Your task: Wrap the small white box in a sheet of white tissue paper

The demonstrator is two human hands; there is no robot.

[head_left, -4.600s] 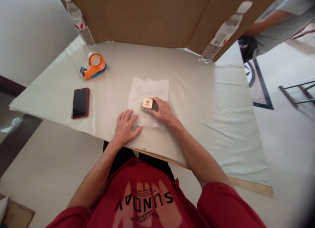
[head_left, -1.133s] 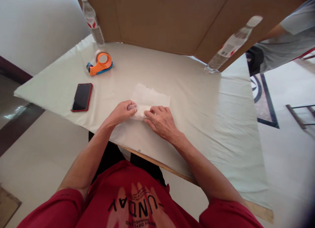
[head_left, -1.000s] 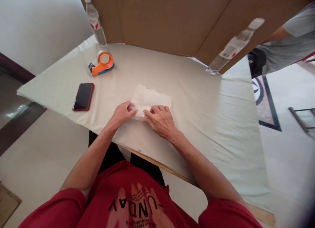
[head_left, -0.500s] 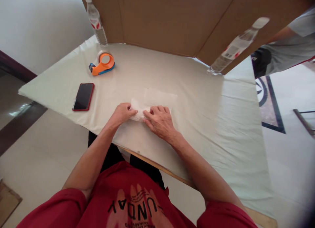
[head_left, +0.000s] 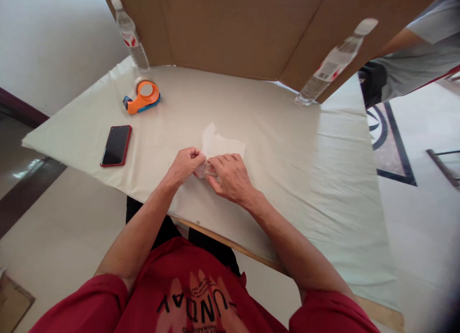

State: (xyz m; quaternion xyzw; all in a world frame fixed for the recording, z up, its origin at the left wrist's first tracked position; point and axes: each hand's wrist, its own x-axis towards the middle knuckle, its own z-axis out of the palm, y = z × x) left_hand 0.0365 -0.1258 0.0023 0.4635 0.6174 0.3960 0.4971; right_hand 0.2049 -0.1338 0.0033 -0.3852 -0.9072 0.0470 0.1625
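A small box wrapped in white bubble wrap [head_left: 206, 168] sits between both hands near the table's front edge. My left hand [head_left: 186, 164] is closed, pinching the wrap on the bundle's left side. My right hand [head_left: 230, 176] is curled over its right side, fingers pressed on it. The loose end of the white wrap sheet [head_left: 223, 145] sticks up and away behind the hands, one corner lifted. Only a sliver of the box shows through the wrap.
A red phone [head_left: 116, 145] lies at the left. An orange tape dispenser [head_left: 142, 97] sits behind it. Two water bottles [head_left: 130, 34] [head_left: 334, 61] stand against a tall cardboard wall [head_left: 233, 26]. Another person's arm [head_left: 402, 38] is at the far right.
The bare box that lay on the flat sheet is now rolled inside the wrap. Over the last second the sheet has shortened and its far corner has lifted; both hands closed tighter.
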